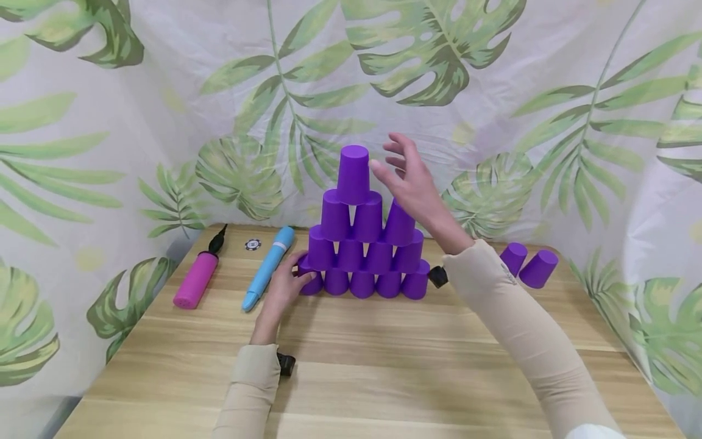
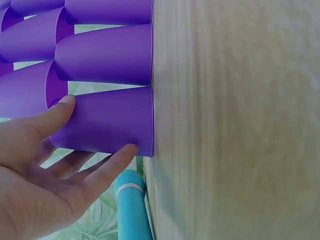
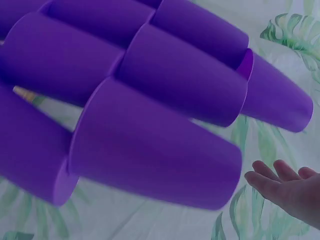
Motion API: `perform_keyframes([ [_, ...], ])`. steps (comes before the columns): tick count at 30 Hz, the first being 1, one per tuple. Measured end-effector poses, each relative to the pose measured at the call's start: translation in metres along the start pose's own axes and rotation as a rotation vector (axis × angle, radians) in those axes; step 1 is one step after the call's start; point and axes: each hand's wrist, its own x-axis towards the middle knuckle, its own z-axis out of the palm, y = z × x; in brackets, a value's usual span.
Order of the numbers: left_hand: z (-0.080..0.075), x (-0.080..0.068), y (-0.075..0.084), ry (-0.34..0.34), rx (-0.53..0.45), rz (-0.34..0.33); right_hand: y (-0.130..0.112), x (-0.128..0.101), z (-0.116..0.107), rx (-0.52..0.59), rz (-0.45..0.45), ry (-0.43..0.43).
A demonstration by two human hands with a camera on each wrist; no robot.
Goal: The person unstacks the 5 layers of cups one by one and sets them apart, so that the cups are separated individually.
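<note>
Fourteen or so purple cups make up the pyramid at the centre of the surface, though you cannot count them exactly because your right hand covers part of it. Base row: five cups, mouths down, complete. Second row: four cups, complete. Third row: three cups visible, the one at 3 o'clock partly behind your wrist. Above that the build looks irregular: a single top cup stands at 12 o'clock over the left pair, with nothing seen beside it, so the upper tiers read as not yet settled. Your right hand hovers just to the 3 o'clock side of the top cup, fingers spread and relaxed, holding nothing. Your left hand steadies the corner cup at the 9 o'clock end of the base, thumb and fingers lightly curved against its wall, as the left wrist view confirms. Spare stock: two loose purple cups lying at 3 o'clock, well apart from the stack, presumably still to be placed. Other items: a blue pen-shaped tool just beside your left hand, a pink hand pump further toward 9 o'clock, a small round token between them at the far edge.
</note>
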Motion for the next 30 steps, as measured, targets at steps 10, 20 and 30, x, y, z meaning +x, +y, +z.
perform_keyframes([
  [10,0.002,0.0,0.001,0.005,0.011,-0.001,0.015,0.017,0.017,-0.032,0.094,-0.058],
  [20,0.001,0.0,0.002,0.012,0.031,-0.037,0.014,0.02,0.023,-0.03,0.084,-0.064],
  [30,0.0,0.001,0.0,0.002,0.024,-0.041,0.016,0.02,0.028,-0.021,0.087,-0.057],
])
